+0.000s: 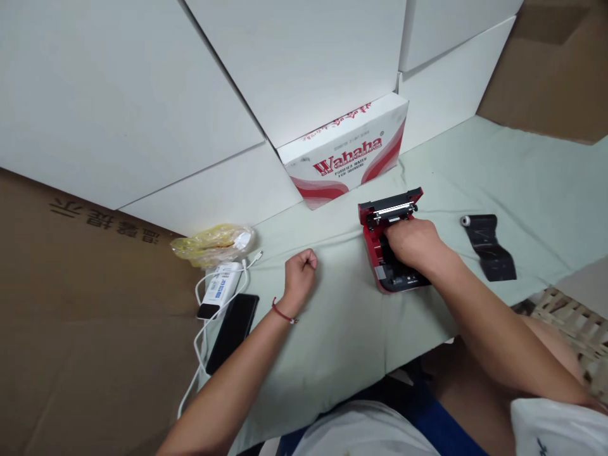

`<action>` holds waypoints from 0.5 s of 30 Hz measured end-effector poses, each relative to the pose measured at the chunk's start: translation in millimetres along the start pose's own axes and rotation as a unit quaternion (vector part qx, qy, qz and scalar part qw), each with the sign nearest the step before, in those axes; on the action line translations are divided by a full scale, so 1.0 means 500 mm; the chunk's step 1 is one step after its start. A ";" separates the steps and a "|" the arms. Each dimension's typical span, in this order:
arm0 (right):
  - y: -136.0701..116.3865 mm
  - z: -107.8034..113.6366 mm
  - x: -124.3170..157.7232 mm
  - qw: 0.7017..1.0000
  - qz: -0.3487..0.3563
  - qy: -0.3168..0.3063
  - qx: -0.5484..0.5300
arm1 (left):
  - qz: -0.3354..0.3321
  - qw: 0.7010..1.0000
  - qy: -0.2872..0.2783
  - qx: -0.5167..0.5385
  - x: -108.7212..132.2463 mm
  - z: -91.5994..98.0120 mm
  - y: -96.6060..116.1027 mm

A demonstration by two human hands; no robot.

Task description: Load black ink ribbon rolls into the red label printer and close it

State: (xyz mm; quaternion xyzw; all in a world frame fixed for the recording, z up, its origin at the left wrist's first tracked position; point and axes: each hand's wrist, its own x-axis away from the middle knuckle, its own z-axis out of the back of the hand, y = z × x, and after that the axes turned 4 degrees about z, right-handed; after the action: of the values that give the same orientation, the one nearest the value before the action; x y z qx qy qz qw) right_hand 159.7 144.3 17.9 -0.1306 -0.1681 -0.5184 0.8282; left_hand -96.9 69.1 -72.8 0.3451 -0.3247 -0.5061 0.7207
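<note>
Right hand (413, 246) is down in an open red printer (373, 244), lid part flipped up with a metal bar across it, sitting on a pale green cloth (418, 329). Fingers (394, 233) are curled down into the dark compartment and partly hidden, so can't tell if they've got hold of anything or what's in there. Left hand (301, 275) is a loose fist on the cloth, nothing in it, red string bracelet (282, 311) on the wrist. Black ribbon (489, 253) with a white core lies right of the printer. Wahaha carton (344, 152) sits shut behind, contents unseen. Over left: black phone (232, 332), white power bank (219, 288), yellow plastic bag (213, 246).
</note>
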 end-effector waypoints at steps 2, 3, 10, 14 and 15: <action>0.007 0.011 0.015 1.000 0.011 -0.011 0.002 | 0.012 0.998 -0.002 -0.062 -0.008 -0.001 -0.019; 0.017 0.018 0.031 1.000 0.028 -0.010 0.001 | 0.010 0.995 -0.005 -0.102 -0.007 -0.006 -0.028; 0.219 0.048 0.189 0.975 0.148 0.113 -0.123 | -0.062 0.923 -0.029 -0.379 0.021 -0.043 -0.055; 0.336 -0.012 0.166 0.990 0.039 0.021 -0.132 | -0.060 0.906 -0.024 -0.419 0.018 -0.046 -0.055; 0.350 -0.035 0.146 0.991 0.020 0.003 -0.129 | -0.059 0.904 -0.021 -0.423 0.017 -0.046 -0.056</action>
State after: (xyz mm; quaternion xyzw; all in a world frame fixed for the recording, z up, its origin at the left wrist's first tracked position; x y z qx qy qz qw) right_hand 349.9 153.0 25.1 -0.2377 -0.0946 -0.5193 0.8154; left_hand -89.8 57.8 -107.9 0.0158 -0.0739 -0.6445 0.7609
